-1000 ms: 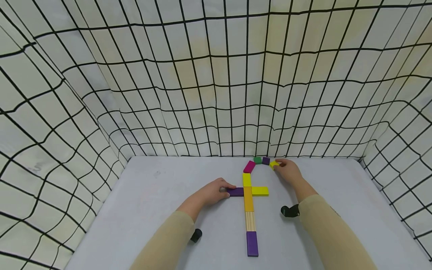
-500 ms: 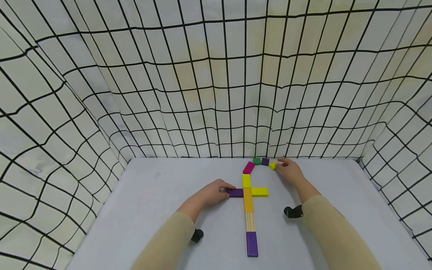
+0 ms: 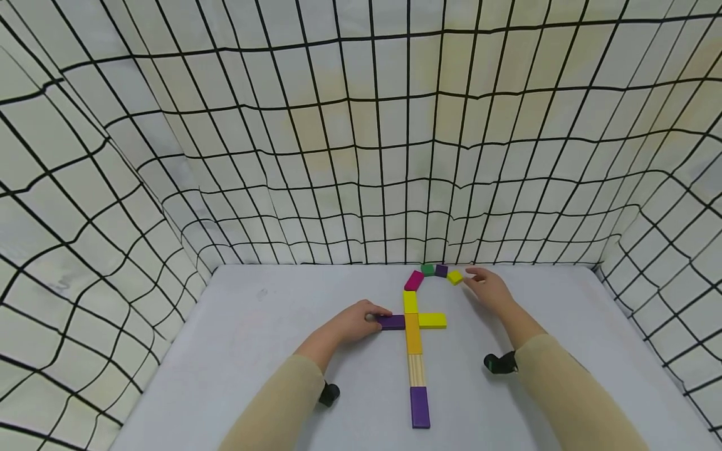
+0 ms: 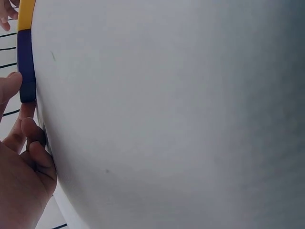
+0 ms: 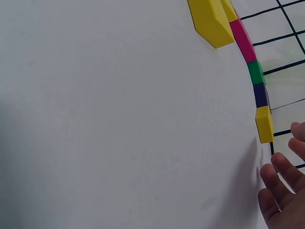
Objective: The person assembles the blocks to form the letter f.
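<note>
My left hand [image 3: 356, 321] holds the outer end of a purple block [image 3: 392, 322], index finger at its far edge and thumb at its near side. That block lies flat against an orange block [image 3: 413, 334], opposite a long yellow block [image 3: 432, 321]. At the far end of a curved row, a small yellow block [image 3: 454, 277] sits slightly turned. Just right of it is my right hand [image 3: 489, 289], fingers spread and holding nothing; the right wrist view shows a gap between the fingers [image 5: 269, 174] and the small yellow block [image 5: 264, 125].
A yellow block [image 3: 410, 302], a magenta block [image 3: 414, 280], a green block [image 3: 428, 270] and a small dark purple block [image 3: 441, 270] form the curve. Below the orange block lie pale wooden strips [image 3: 417, 370] and another purple block [image 3: 420, 407]. Black netting [image 3: 361, 181] surrounds the white table [image 3: 254, 351].
My right hand has let go of the small yellow block and drawn back to the right. My left hand stays at the purple block.
</note>
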Motion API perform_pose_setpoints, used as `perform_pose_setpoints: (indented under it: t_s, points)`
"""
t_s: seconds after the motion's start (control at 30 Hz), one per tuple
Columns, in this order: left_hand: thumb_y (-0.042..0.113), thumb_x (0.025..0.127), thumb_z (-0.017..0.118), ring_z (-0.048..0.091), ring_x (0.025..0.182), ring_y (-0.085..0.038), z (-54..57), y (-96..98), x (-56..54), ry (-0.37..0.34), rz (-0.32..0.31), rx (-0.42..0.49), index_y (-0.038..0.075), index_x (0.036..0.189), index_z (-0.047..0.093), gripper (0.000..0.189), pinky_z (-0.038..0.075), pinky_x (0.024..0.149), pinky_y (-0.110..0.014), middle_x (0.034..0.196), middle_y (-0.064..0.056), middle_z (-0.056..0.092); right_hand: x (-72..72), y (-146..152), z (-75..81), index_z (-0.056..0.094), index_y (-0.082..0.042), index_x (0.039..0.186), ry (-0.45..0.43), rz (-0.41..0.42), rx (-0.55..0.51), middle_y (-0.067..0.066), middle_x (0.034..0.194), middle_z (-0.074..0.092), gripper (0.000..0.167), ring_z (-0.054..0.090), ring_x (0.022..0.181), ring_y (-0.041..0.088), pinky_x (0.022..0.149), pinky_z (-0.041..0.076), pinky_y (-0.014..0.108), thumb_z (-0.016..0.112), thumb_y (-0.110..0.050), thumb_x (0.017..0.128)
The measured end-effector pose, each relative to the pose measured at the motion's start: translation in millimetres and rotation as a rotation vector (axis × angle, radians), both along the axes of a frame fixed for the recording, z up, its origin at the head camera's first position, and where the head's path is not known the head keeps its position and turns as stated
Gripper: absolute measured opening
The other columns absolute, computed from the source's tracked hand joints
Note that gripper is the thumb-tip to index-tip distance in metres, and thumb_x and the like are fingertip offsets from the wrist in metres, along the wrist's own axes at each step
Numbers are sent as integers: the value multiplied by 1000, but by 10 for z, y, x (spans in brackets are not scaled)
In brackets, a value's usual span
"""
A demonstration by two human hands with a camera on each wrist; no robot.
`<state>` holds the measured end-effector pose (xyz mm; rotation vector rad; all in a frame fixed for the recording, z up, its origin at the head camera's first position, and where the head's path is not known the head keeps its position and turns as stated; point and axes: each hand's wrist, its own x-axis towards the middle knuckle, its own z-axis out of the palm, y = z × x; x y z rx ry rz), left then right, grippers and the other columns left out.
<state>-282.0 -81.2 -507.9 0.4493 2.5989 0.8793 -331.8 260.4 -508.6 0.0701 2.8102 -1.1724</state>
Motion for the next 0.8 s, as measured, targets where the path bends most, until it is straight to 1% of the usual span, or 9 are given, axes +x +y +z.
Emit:
perform_pose_setpoints:
  t_s: [0.23, 0.43, 0.57, 0.67, 0.8]
  points:
    - [21, 95, 64, 51, 123, -23, -1, 3, -17, 5, -4, -7, 34, 125, 69, 34, 38, 110, -48, 126, 1, 58, 32, 45, 10, 49, -9, 145, -1, 15, -16, 20, 129, 56, 47, 56, 101, 29, 77, 50, 34, 52, -30, 103]
    - [23, 95, 63, 51, 122, -23, -24, -8, -23, 9, -4, -14, 34, 126, 69, 33, 38, 109, -48, 126, 1, 58, 80, 35, 38, 50, -6, 143, 11, 36, -37, 20, 128, 57, 46, 56, 105, 31, 71, 51, 31, 53, -27, 103]
    - [23, 96, 63, 51, 122, -24, -37, -17, -23, 14, 8, -9, 34, 127, 68, 33, 39, 109, -49, 127, -1, 57, 107, 2, 60, 51, -5, 142, 42, 56, -29, 21, 127, 58, 44, 56, 108, 33, 73, 52, 33, 53, -25, 102]
    - [23, 96, 62, 52, 122, -25, -44, -15, -23, 22, 15, -13, 33, 129, 67, 35, 39, 109, -49, 127, -1, 58, 135, -25, 81, 53, -5, 141, 69, 71, -19, 20, 125, 60, 43, 56, 108, 34, 76, 51, 35, 54, -23, 102]
    - [24, 96, 63, 52, 122, -25, -52, -11, -25, 19, 25, -17, 32, 134, 64, 39, 39, 109, -50, 127, -2, 58, 178, -61, 108, 54, -7, 141, 75, 86, -23, 18, 123, 60, 43, 56, 104, 32, 75, 50, 34, 55, -24, 101]
